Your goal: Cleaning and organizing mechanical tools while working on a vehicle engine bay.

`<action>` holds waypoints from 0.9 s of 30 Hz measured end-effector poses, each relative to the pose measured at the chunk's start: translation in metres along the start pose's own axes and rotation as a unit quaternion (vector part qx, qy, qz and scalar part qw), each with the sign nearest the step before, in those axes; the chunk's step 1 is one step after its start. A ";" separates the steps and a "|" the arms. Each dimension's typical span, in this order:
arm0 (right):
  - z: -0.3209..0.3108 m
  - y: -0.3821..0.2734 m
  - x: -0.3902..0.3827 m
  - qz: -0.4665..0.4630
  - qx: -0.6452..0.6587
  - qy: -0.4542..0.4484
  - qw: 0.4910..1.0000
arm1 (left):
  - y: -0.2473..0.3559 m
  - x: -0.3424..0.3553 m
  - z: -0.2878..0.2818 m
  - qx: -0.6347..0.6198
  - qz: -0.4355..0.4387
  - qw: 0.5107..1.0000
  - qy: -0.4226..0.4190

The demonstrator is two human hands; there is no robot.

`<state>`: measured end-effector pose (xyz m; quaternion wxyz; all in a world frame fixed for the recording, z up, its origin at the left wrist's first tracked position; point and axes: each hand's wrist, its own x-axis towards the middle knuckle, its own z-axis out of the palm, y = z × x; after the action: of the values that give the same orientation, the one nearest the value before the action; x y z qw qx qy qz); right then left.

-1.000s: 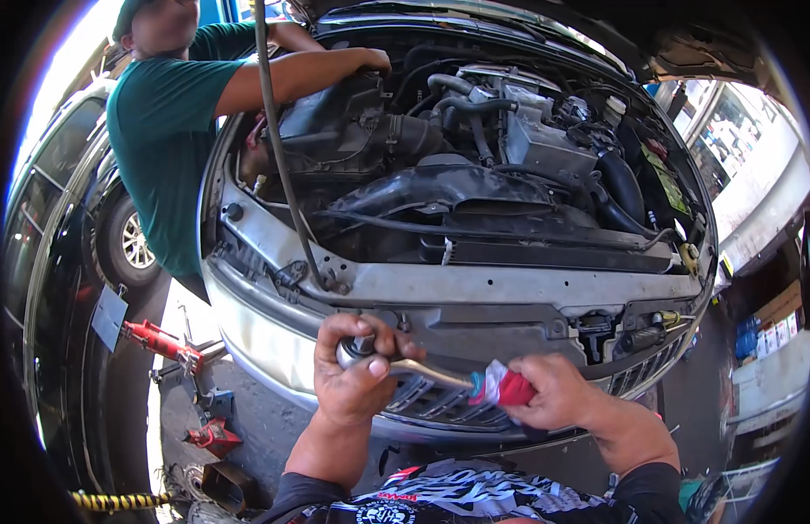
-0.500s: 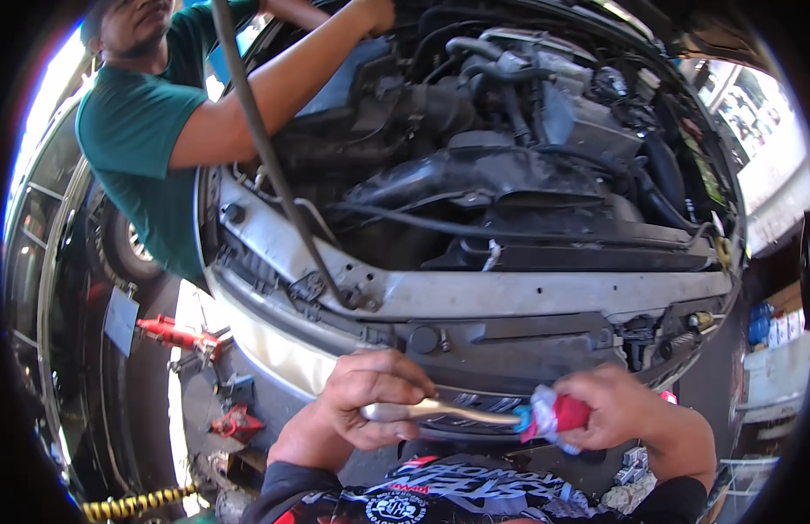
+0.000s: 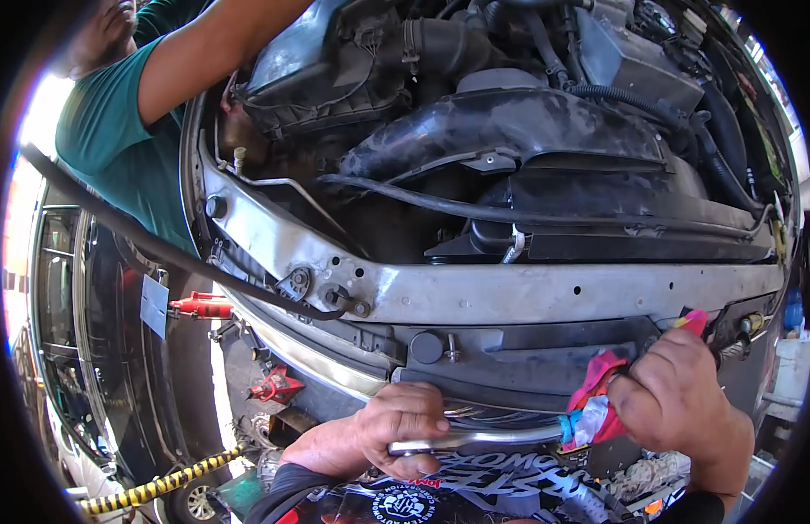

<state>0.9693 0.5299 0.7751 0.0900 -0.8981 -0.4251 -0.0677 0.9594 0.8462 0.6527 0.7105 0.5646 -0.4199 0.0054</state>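
My left hand (image 3: 396, 424) is closed on the head end of a long silver wrench (image 3: 497, 437) at the lower middle, held low at the front grille. My right hand (image 3: 671, 389) grips a pink, white and turquoise rag (image 3: 597, 397) at the wrench's other end; whatever part of the handle lies inside the rag is hidden. Just beyond both hands is the dark plastic panel (image 3: 536, 358) behind the grille, with the metal front crossmember (image 3: 518, 288) above it.
An open engine bay (image 3: 475, 131) fills the upper view. At upper left a co-worker in a green shirt (image 3: 108, 140) reaches into it, behind the slanting hood prop (image 3: 152, 236). On the left stand a dark vehicle (image 3: 108, 349), red jack (image 3: 200, 306) and yellow-black striped hose (image 3: 161, 485).
My left hand has shifted to the right; my right hand and rag moved right, then upward. The view has tilted closer to the engine bay, and the hood prop's lean has changed.
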 end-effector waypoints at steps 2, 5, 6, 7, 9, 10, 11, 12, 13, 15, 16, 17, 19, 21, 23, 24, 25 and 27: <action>0.008 0.005 -0.004 0.007 0.043 -0.043 0.998 | -0.001 0.002 -0.001 -0.003 0.001 0.999 -0.038; 0.018 0.010 -0.009 0.015 0.116 -0.073 0.990 | -0.005 0.003 0.002 -0.012 0.008 1.000 -0.023; 0.024 0.013 -0.010 0.012 0.131 -0.070 0.989 | -0.003 0.006 0.002 -0.009 0.003 1.000 -0.017; 0.029 0.015 -0.011 0.009 0.146 -0.068 0.987 | -0.001 0.007 0.002 -0.003 0.003 1.000 -0.015; 0.035 0.013 -0.013 0.015 0.153 -0.063 0.986 | 0.000 0.009 0.002 -0.003 -0.017 1.000 -0.022; 0.036 0.012 -0.014 0.027 0.159 -0.060 0.985 | -0.002 0.008 0.003 0.001 -0.014 1.000 -0.020; 0.036 0.012 -0.014 0.024 0.156 -0.059 0.986 | -0.004 0.007 0.004 -0.010 -0.007 1.000 -0.011; 0.036 0.012 -0.015 0.028 0.155 -0.074 0.985 | -0.005 0.006 0.005 -0.021 -0.001 1.000 -0.003; 0.036 0.012 -0.015 0.033 0.153 -0.089 0.984 | -0.005 0.006 0.004 -0.020 0.001 1.000 -0.002; 0.035 0.013 -0.014 0.032 0.148 -0.095 0.984 | -0.003 0.007 0.004 -0.005 -0.004 1.000 -0.006; 0.034 0.012 -0.013 0.031 0.147 -0.101 0.984 | -0.003 0.006 0.005 -0.005 -0.001 1.000 -0.005; 0.032 0.012 -0.012 0.030 0.144 -0.101 0.984 | -0.003 0.005 0.007 -0.008 0.001 1.000 0.011; 0.029 0.011 -0.010 0.034 0.138 -0.127 0.982 | -0.004 0.004 0.007 -0.010 0.007 1.000 0.029; 0.027 0.008 -0.009 0.037 0.135 -0.133 0.981 | -0.005 0.005 0.006 -0.002 0.021 1.000 0.021; 0.023 0.003 -0.005 0.038 0.132 -0.137 0.981 | -0.005 0.001 0.006 -0.006 0.024 0.999 0.020; 0.021 0.001 -0.004 0.049 0.122 -0.144 0.981 | -0.006 0.002 0.007 0.010 0.034 0.999 0.033; 0.020 -0.002 -0.002 0.060 0.112 -0.150 0.980 | -0.007 0.002 0.009 0.026 0.043 0.998 0.046; 0.015 -0.009 0.007 0.060 0.072 -0.125 0.988 | -0.008 0.000 0.014 0.032 0.048 0.996 0.070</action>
<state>0.9675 0.5441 0.7628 0.1044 -0.9147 -0.3818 0.0816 0.9551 0.8325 0.6467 0.7187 0.5649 -0.3948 0.0926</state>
